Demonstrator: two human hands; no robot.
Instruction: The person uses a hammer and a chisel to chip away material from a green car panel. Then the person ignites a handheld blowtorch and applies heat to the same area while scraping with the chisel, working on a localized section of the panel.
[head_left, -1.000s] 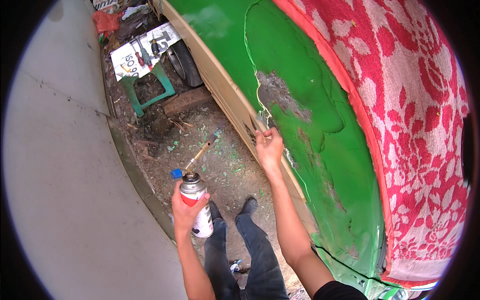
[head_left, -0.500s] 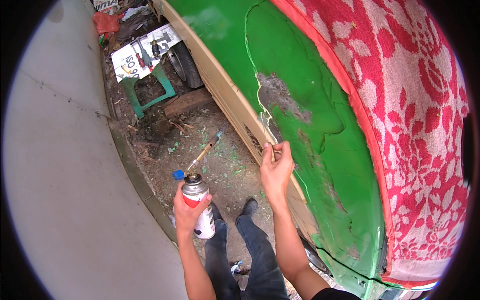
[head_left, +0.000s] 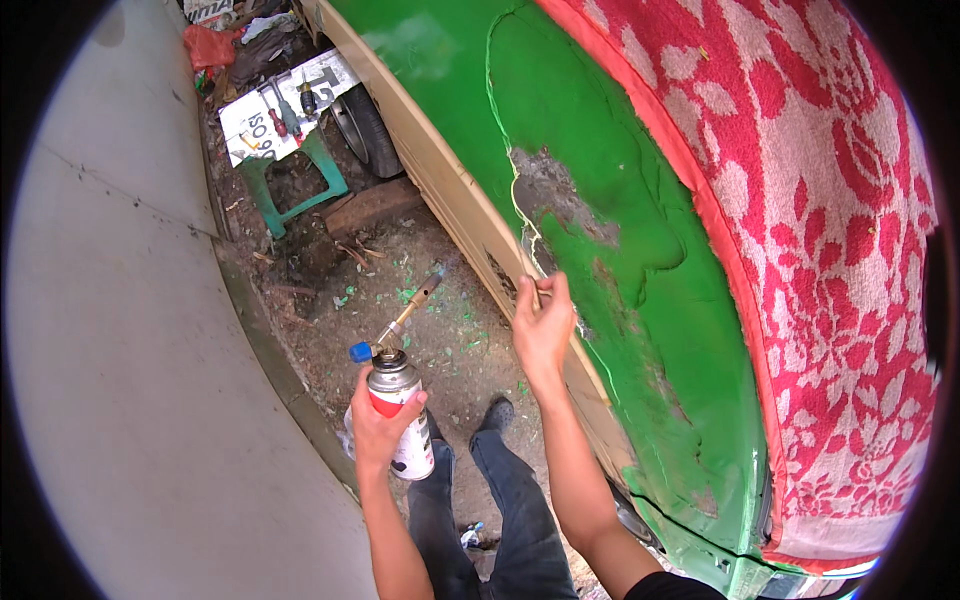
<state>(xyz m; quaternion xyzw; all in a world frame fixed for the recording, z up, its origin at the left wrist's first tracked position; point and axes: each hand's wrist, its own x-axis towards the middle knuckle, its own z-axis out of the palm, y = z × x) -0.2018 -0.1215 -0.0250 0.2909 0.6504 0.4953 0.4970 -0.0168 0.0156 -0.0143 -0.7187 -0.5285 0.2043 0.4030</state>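
Closer to the body than a second ago, the right hand [head_left: 543, 338] has slid back along the tan strip [head_left: 440, 165] at the low edge of the green car [head_left: 440, 110], and the left hand [head_left: 376, 428] has gone a tiny bit to the right. From where I watch, the right thumb and pointing finger are pinched almost together on a thin tan piece [head_left: 541, 300]; its far end is too small for me to make out. I see the left hand curled around a white and red gas can [head_left: 412, 442], with the thumb across the front and some fingers hidden behind. I can't see what is inside the can. On its top sit a blue knob [head_left: 361, 352] and a brass torch [head_left: 404, 318], whose tube leans up and to the right over the dirt floor; I can't tell if a flame burns there. Both arms reach up from the bottom, the left one bent with the can in front of the legs, and the right one slanting up and left to the car. Just past the right fingers, I see a pale, ragged paint edge [head_left: 516, 195] beside a bare grey patch [head_left: 560, 195] on the green side.
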